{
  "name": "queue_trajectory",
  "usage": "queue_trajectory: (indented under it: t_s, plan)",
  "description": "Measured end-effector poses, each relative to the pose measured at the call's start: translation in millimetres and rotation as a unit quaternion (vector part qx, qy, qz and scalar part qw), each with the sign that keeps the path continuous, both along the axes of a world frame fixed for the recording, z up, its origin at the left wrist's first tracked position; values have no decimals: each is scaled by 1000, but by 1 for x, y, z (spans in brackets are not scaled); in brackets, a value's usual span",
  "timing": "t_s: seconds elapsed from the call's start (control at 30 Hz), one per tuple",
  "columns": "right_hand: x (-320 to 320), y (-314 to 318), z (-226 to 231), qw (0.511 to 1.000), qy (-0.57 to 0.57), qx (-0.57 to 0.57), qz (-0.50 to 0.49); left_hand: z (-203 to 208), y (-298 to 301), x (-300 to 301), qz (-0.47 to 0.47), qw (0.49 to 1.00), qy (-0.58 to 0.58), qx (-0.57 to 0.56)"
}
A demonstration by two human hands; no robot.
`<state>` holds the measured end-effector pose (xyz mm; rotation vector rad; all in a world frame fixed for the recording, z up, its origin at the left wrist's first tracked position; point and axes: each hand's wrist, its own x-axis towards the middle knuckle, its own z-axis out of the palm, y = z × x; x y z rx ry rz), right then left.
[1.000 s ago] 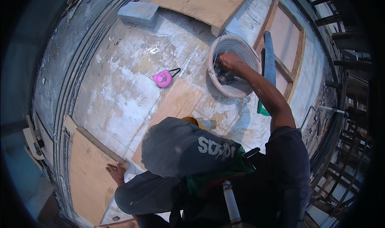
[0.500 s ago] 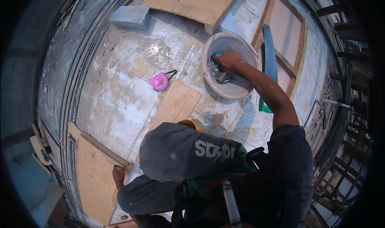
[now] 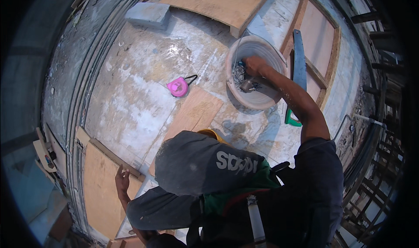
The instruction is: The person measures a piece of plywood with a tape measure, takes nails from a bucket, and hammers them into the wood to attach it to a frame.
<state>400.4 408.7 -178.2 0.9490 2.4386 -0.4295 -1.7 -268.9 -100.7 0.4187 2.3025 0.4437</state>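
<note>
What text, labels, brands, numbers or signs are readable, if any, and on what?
Dark trouser leg: large pale lettering, upside down in this view; wording not copied here.
Pink tape measure: any marking too small to read.
Bucket: no lettering I can make out.
Saw: none I can make out.

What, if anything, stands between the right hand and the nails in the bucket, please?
Nothing visible does: the right hand is inside the open bucket, beside the loose nails, though its grip is hidden.
</note>
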Motion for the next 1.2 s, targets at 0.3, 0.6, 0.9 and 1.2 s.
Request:
queue_trajectory:
  t_s: [0.3, 0.6, 0.9, 1.2]
  plan:
    - [30, 38, 13, 982, 123, -128, -71, 3, -1, 5, 9, 1000, 5, 2]
    - [6, 5, 27, 991, -31, -120, -42, 6, 9, 6, -6, 1000, 10, -24]
    - [9, 20, -11, 997, 25, 73, -3, -4, -8, 11, 5, 1000, 0, -17]
    - [15, 16, -5, 952, 176, -251, 24, -1, 7, 14, -18, 999, 17, -22]
